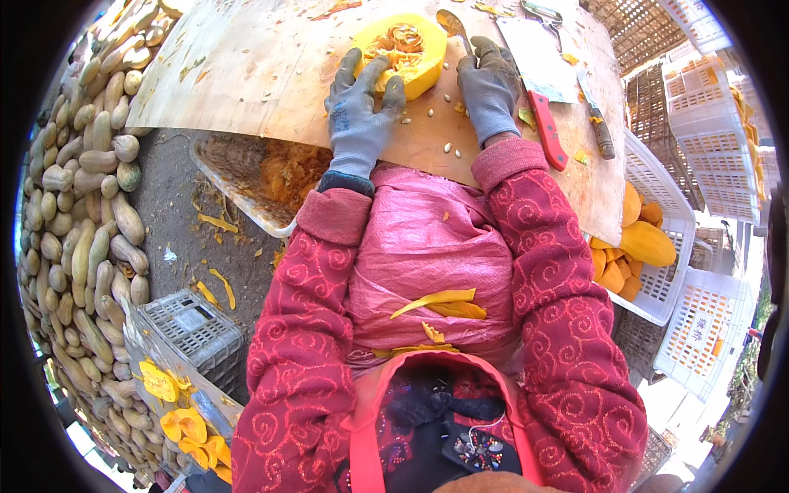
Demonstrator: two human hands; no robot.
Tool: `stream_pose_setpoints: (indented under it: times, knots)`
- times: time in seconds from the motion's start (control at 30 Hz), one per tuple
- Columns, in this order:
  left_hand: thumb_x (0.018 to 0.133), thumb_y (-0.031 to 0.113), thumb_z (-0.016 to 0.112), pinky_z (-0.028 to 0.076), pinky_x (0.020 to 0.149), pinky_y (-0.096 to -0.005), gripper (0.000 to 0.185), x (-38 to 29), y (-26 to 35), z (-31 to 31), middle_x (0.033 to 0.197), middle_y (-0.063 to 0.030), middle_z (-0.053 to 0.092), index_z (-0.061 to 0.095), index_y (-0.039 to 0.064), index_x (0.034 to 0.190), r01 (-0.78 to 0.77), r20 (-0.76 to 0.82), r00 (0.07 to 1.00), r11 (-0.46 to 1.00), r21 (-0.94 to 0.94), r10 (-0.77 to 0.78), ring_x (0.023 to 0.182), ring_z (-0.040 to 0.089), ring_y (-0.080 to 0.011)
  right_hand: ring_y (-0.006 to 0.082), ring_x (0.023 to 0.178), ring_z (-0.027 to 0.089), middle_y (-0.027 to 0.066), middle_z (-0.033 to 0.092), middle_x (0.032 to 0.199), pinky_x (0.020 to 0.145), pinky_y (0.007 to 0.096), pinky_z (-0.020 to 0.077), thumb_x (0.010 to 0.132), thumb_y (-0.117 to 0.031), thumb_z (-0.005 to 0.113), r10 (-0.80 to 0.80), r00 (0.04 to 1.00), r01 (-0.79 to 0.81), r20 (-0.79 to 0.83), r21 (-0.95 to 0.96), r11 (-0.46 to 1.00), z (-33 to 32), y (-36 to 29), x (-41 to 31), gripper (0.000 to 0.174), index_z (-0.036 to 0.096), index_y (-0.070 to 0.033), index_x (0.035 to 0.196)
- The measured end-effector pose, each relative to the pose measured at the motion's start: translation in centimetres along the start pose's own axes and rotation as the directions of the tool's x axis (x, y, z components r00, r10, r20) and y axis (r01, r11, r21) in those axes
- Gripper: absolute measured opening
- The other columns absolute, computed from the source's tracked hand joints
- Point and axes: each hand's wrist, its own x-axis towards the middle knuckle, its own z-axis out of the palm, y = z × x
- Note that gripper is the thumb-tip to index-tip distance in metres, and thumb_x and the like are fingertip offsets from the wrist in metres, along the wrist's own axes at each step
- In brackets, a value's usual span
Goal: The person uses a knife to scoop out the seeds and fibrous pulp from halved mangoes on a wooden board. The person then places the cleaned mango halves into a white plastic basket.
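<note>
A peeled pumpkin piece [425, 61], yellow outside with stringy orange pulp and seeds in its hollow, lies cut face up on the wooden board [246, 74]. My left hand [363, 101], in a grey-blue coated glove, rests with its fingers on the near left edge of the piece. My right hand [489, 86], gloved the same way, lies at the handle end of a metal spoon [452, 23]; whether it grips the handle cannot be told. Right of it are a broad cleaver with a red handle [545, 129], a knife with a dark handle [601, 132] and a green-handled peeler [542, 11].
Under the board's near edge stands a tub [240, 179] with scraped pulp. A white crate [675, 246] at the right holds peeled pumpkin pieces. Whole pumpkins [92, 160] are heaped at the left, near stacked grey crates [191, 323]. Loose seeds and peel lie about.
</note>
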Motion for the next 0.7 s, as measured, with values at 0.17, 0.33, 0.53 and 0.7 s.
stream_pose_setpoints:
  times: [0.17, 0.33, 0.53, 0.7]
  knots:
    - [0.083, 0.034, 0.064, 0.035, 0.100, -0.0412, 0.035, 0.0, 0.1, 0.2, 0.132, -0.0170, 0.046, 0.065, 0.014, 0.111, 0.035, 0.006, 0.999, 0.998, -0.061, -0.034, 0.118, 0.047, -0.0326, 0.0295, 0.103, 0.056, 0.0126, 0.059, 0.108, 0.091, 0.0396, 0.0436, 0.080, -0.025, 0.056, 0.046, 0.999, -0.044, -0.013, 0.099, 0.994, -0.2, 0.3, 0.2, 0.034, 0.061, -0.014, 0.111]
    - [0.085, 0.027, 0.064, 0.045, 0.093, -0.0347, 0.032, 0.1, -1.3, 1.1, 0.130, -0.0181, 0.047, 0.065, 0.008, 0.110, -0.005, -0.027, 1.000, 0.984, -0.178, 0.000, 0.115, 0.051, -0.0307, 0.0303, 0.103, 0.057, 0.0145, 0.061, 0.108, 0.091, 0.0384, 0.0438, 0.082, -0.026, 0.054, 0.103, 0.995, -0.098, -0.011, 0.230, 0.968, -0.6, 0.6, -0.1, 0.031, 0.063, -0.012, 0.109]
    - [0.086, 0.025, 0.063, 0.047, 0.089, -0.0328, 0.031, 0.1, -0.8, 0.9, 0.130, -0.0185, 0.046, 0.064, 0.008, 0.111, 0.008, -0.021, 1.000, 0.980, -0.201, -0.013, 0.114, 0.052, -0.0281, 0.0291, 0.101, 0.059, 0.0154, 0.063, 0.107, 0.089, 0.0357, 0.0452, 0.083, -0.028, 0.053, 0.003, 0.939, -0.125, 0.344, 0.333, 0.935, -7.7, -1.6, -1.5, 0.032, 0.063, -0.011, 0.109]
    - [0.086, 0.024, 0.062, 0.049, 0.085, -0.0304, 0.030, 0.1, 0.8, 0.2, 0.130, -0.0179, 0.047, 0.064, 0.008, 0.112, 0.050, 0.001, 0.999, 0.973, -0.224, -0.051, 0.110, 0.055, -0.0253, 0.0275, 0.099, 0.061, 0.0144, 0.062, 0.109, 0.089, 0.0340, 0.0457, 0.084, -0.025, 0.052, 0.144, 0.967, -0.177, 0.212, 0.150, 0.973, -13.9, 3.1, -0.3, 0.033, 0.062, -0.009, 0.111]
